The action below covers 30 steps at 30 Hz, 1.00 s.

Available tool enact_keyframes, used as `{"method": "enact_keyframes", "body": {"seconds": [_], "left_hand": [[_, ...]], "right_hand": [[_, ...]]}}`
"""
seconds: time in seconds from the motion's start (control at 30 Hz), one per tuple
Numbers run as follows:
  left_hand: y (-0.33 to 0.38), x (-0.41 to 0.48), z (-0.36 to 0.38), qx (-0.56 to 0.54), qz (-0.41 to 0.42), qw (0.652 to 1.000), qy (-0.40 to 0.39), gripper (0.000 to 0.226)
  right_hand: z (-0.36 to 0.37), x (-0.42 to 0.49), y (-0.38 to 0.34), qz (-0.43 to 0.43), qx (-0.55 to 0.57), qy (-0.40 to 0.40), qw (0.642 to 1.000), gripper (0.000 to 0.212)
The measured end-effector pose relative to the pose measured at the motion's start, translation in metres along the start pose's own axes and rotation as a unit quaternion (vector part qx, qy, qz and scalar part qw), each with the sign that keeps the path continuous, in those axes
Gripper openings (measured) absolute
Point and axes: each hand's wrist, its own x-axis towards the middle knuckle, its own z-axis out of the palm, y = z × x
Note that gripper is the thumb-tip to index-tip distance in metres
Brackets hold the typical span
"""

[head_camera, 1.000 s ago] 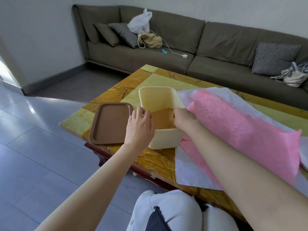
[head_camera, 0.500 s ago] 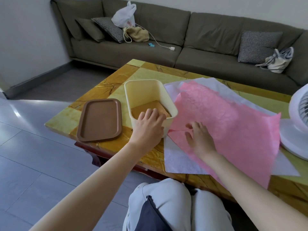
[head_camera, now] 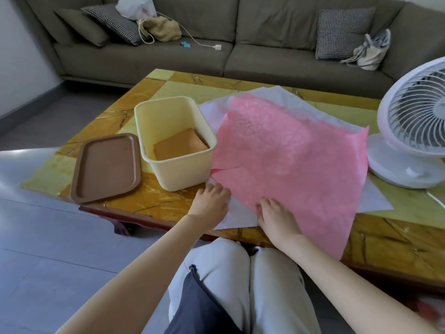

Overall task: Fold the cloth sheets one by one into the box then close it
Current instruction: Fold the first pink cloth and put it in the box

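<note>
A cream box [head_camera: 179, 169] stands open on the yellow table [head_camera: 149, 198], with a folded brown cloth [head_camera: 179, 147] lying flat inside. Its brown lid [head_camera: 106, 168] lies to the left of it. A pink cloth sheet [head_camera: 289, 160] is spread over a white sheet [head_camera: 238, 218] to the right of the box. My left hand [head_camera: 212, 204] rests at the pink sheet's near left edge, fingers on the white sheet. My right hand [head_camera: 277, 218] touches the pink sheet's near edge; whether either hand pinches the fabric is hidden.
A white desk fan [head_camera: 409, 131] stands at the table's right end, its cable [head_camera: 435, 201] trailing forward. A grey sofa [head_camera: 216, 54] with cushions and bags runs behind the table. My knees [head_camera: 240, 273] are below the near table edge.
Both hands have left the box. My left hand moved right and down from the box rim to the sheets' near edge, and my right hand slid toward me along the pink sheet.
</note>
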Motion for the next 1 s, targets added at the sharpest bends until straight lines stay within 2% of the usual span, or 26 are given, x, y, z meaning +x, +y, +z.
{"method": "enact_keyframes", "body": {"seconds": [0.4, 0.5, 0.6, 0.77, 1.0], "left_hand": [[0.008, -0.002, 0.007, 0.069, -0.004, 0.997, 0.026, 0.035], [0.011, 0.000, 0.003, 0.080, -0.012, 0.997, 0.010, 0.035], [0.016, 0.005, -0.002, 0.067, -0.009, 0.998, 0.009, 0.039], [0.040, 0.010, -0.003, 0.000, 0.064, 0.998, 0.006, 0.056], [0.061, 0.020, -0.001, 0.010, 0.069, 0.998, 0.001, 0.054]], "right_hand": [[0.001, -0.039, 0.024, -0.019, 0.003, -0.010, 1.000, 0.065], [0.002, -0.048, 0.031, -0.012, -0.002, -0.009, 1.000, 0.058], [0.004, -0.053, 0.045, 0.006, -0.030, 0.014, 0.999, 0.041], [0.000, -0.050, 0.059, 0.027, -0.085, 0.040, 0.995, 0.024], [-0.023, -0.064, 0.076, 0.071, -0.009, 0.095, 0.993, 0.021]]}}
